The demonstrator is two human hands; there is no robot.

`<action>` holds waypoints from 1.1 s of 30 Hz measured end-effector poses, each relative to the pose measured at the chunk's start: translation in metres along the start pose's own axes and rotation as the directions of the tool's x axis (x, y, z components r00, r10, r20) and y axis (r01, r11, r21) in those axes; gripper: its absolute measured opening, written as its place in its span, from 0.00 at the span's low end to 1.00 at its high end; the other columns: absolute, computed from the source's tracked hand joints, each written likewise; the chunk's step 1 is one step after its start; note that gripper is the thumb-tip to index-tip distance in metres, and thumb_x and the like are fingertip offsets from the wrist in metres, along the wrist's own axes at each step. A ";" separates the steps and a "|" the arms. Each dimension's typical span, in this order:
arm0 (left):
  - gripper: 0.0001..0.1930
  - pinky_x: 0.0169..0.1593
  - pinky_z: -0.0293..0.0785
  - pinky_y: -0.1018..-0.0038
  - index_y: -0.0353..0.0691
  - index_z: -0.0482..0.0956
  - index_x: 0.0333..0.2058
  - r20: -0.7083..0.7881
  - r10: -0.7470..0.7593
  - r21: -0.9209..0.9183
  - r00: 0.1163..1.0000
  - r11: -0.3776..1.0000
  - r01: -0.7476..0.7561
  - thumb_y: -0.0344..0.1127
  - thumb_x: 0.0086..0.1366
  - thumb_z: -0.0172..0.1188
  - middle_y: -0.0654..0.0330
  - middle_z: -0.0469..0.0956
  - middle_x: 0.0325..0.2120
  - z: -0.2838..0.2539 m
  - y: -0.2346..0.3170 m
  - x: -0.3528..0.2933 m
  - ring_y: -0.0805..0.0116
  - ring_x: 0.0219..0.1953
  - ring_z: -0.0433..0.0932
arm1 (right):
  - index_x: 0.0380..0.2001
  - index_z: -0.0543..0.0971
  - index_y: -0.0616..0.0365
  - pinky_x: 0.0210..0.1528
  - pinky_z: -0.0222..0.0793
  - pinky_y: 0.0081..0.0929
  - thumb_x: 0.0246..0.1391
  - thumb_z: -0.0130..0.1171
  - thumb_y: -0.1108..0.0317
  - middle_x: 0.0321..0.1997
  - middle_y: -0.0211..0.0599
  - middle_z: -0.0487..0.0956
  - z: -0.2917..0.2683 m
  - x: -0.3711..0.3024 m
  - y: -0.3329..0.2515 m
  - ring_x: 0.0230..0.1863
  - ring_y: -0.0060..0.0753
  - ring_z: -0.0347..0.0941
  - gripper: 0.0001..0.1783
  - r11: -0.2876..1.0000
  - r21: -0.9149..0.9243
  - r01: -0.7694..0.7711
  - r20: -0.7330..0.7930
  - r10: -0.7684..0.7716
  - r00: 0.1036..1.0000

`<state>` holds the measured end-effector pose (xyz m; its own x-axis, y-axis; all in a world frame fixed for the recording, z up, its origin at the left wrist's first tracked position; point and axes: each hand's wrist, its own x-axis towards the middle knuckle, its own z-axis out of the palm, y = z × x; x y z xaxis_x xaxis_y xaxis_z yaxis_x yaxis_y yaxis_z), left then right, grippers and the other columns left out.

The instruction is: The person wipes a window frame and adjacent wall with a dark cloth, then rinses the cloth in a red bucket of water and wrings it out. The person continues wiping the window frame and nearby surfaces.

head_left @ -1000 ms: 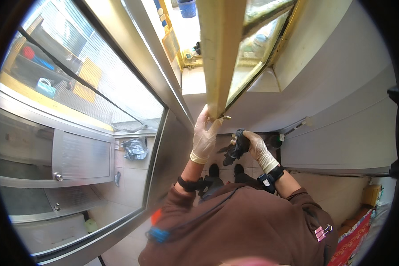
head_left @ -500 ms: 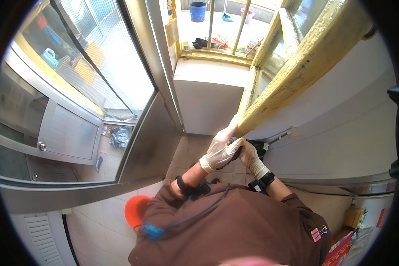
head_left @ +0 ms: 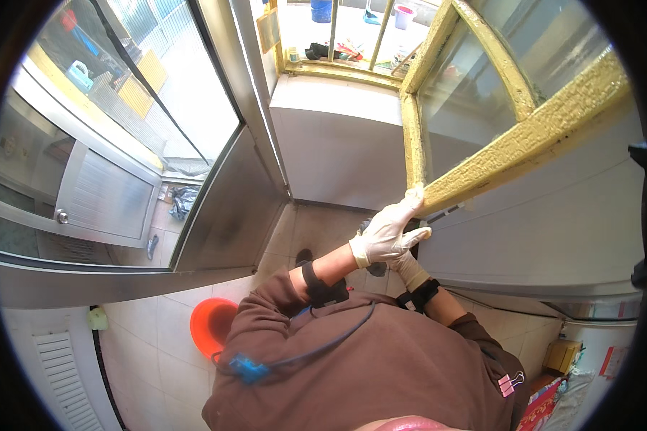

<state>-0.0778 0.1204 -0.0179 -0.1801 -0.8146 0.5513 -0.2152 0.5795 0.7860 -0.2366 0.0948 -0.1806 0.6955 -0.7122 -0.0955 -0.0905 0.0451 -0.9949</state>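
I see the left hand (head_left: 389, 237) stretched up and rightward, fingers extended to the lower corner of the window (head_left: 521, 149), thumb spread. Right hand (head_left: 410, 271) lies behind it, mostly hidden; I cannot tell its grip. Gloves (head_left: 372, 248): thin, pale, wrinkled. Window stands beyond the hands, upper right: rough yellow frame (head_left: 413, 140), flat clear panes (head_left: 464, 104).

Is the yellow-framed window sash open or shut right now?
Open. The window sash stands angled into the room, away from the barred yellow frame, with the left hand at its lower corner.
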 end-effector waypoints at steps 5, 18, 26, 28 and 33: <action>0.38 0.67 0.62 0.60 0.31 0.61 0.66 0.142 -0.123 -0.005 0.982 0.992 0.125 0.45 0.64 0.67 0.36 0.64 0.63 -0.018 0.000 0.005 0.41 0.64 0.67 | 0.54 0.74 0.61 0.61 0.68 0.33 0.62 0.55 0.65 0.56 0.40 0.77 0.038 0.039 -0.029 0.56 0.35 0.73 0.19 0.952 0.298 -0.066 -0.018 0.075 0.997; 0.14 0.45 0.77 0.77 0.31 0.78 0.49 -0.282 -0.568 -0.728 0.773 0.652 0.212 0.35 0.76 0.50 0.57 0.82 0.42 -0.180 -0.063 -0.005 0.73 0.40 0.81 | 0.52 0.78 0.67 0.62 0.68 0.29 0.56 0.62 0.75 0.56 0.36 0.77 0.099 0.162 -0.136 0.56 0.31 0.74 0.20 0.957 -0.225 0.182 -0.384 -0.259 0.886; 0.23 0.52 0.73 0.77 0.31 0.74 0.56 -0.332 -0.501 -0.616 0.799 0.757 0.218 0.47 0.77 0.47 0.57 0.79 0.49 -0.212 -0.141 -0.034 0.73 0.44 0.78 | 0.40 0.76 0.64 0.45 0.75 0.23 0.51 0.70 0.77 0.38 0.33 0.81 0.116 0.236 -0.214 0.40 0.22 0.77 0.15 0.983 0.051 0.176 -0.514 -0.125 0.848; 0.34 0.59 0.67 0.76 0.28 0.71 0.60 -0.008 -0.676 -0.574 0.737 0.607 0.550 0.57 0.76 0.43 0.55 0.77 0.53 -0.216 -0.152 -0.043 0.70 0.55 0.73 | 0.41 0.75 0.64 0.42 0.76 0.22 0.49 0.71 0.76 0.36 0.33 0.80 0.106 0.258 -0.225 0.37 0.23 0.78 0.17 0.922 0.307 0.235 -0.404 -0.097 0.910; 0.36 0.59 0.67 0.77 0.29 0.74 0.57 -0.044 -0.779 -0.405 0.626 0.587 0.701 0.61 0.75 0.41 0.55 0.78 0.53 -0.200 -0.171 -0.068 0.71 0.56 0.74 | 0.44 0.78 0.65 0.42 0.77 0.24 0.54 0.68 0.74 0.40 0.40 0.83 0.087 0.316 -0.223 0.38 0.27 0.80 0.15 0.956 -0.075 0.282 -0.682 -0.256 0.685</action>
<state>0.1635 0.0720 -0.1339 0.0968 -0.9622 -0.2547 0.1364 -0.2407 0.9610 0.0654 -0.0794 0.0080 0.0134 -0.9773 0.2114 0.0559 -0.2103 -0.9760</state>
